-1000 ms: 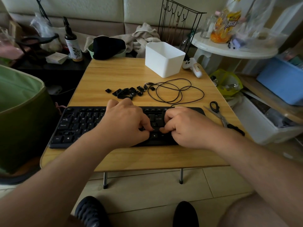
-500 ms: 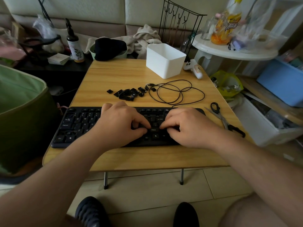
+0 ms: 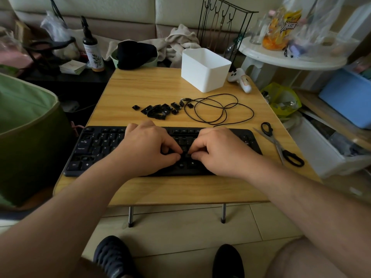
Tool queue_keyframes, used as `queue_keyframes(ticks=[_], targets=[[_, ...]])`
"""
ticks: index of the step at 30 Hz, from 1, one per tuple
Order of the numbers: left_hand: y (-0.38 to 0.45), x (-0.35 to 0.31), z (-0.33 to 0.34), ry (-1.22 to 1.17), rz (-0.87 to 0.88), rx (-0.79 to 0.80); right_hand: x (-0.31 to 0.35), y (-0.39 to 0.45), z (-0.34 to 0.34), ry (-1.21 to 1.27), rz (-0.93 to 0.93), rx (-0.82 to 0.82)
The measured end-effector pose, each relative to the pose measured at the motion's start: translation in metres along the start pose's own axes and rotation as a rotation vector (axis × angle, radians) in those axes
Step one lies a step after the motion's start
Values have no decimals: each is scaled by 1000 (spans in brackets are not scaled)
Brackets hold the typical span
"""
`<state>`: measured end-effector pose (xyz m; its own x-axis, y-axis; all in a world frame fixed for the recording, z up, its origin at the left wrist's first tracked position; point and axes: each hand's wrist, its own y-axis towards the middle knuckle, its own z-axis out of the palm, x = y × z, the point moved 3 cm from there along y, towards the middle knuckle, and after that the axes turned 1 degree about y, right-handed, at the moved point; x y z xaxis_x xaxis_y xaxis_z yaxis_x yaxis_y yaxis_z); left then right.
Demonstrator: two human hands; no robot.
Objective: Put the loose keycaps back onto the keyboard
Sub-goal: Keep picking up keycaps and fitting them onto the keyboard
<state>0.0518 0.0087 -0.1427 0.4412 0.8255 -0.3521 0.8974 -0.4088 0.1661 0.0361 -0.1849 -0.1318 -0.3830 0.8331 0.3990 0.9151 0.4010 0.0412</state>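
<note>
A black keyboard (image 3: 96, 147) lies across the near part of the wooden table (image 3: 152, 87). Both hands are over its middle rows. My left hand (image 3: 146, 149) and my right hand (image 3: 222, 151) have curled fingers, and their thumb and fingertips meet on a small black keycap (image 3: 186, 155) in the key field. The hands hide most of the keys beneath them. Several loose black keycaps (image 3: 158, 111) lie in a pile behind the keyboard, untouched.
A coiled black cable (image 3: 218, 111) lies right of the pile. Behind it stand a white bin (image 3: 204, 71) and a white controller (image 3: 241, 79). Black scissors (image 3: 281, 147) lie at the table's right edge. A green bag (image 3: 26, 127) stands to the left.
Both hands stay on the same spot of the keyboard. Their fingertips have drawn a little closer together and shifted slightly to the left. The loose pile has not moved.
</note>
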Motion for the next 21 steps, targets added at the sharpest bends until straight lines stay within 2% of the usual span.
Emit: queue_keyframes(ticks=[5,13,21], targets=[[0,-1,1,-6,1,-8,5,0,1,126,98,8],[-1,-3,2,-5,12,-21,17,-2,-1,-18,12,64],[-1,-8,5,-23,40,-42,18,-9,-2,-43,-3,164]])
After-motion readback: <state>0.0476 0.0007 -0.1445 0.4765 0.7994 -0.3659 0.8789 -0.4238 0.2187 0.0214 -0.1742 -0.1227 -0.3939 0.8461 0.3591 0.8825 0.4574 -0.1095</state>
